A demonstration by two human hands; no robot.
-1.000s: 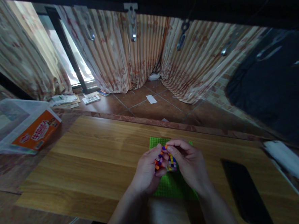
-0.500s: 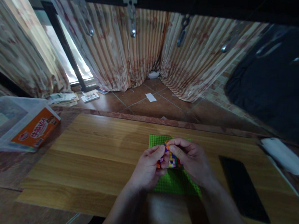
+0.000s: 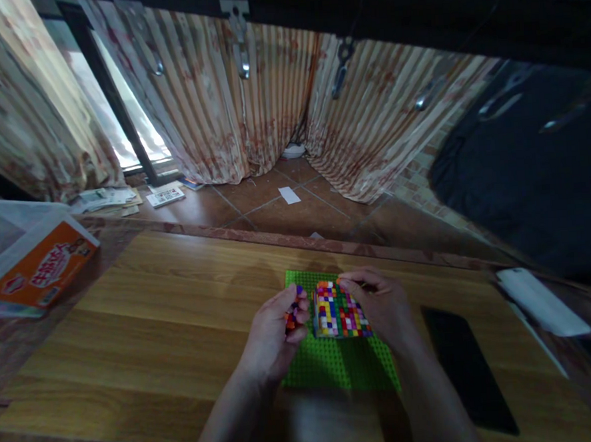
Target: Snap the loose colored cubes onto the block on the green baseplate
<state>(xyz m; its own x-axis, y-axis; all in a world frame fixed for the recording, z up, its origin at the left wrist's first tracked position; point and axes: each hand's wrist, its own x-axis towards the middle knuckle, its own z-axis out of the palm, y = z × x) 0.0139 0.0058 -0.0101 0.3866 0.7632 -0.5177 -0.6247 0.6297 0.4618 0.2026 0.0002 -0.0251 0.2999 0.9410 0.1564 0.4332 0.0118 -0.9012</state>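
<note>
Several small purple, orange and red toy bricks (image 3: 292, 316) lie in my left hand (image 3: 271, 332), whose fingers are curled round them, left of the built block. A block of many coloured bricks (image 3: 337, 312) stands on the green studded baseplate (image 3: 329, 365). My right hand (image 3: 380, 302) is at the block's far right edge, thumb and fingertips pinched together on a small orange toy brick (image 3: 338, 281). From this angle I cannot tell whether that brick is seated on the block. The right hand covers part of the block's right side.
The baseplate lies on a wooden table (image 3: 171, 308). A dark tablet-like slab (image 3: 469, 367) and a white object (image 3: 543, 299) are to the right. A clear plastic tub with an orange label (image 3: 40, 263) stands left. Metal clips (image 3: 241, 54) hang from a dark bar above.
My hands have parted from their shared pinch. The left moved a little left with its bricks; the right is now at the block's far edge. The coloured block has come into view.
</note>
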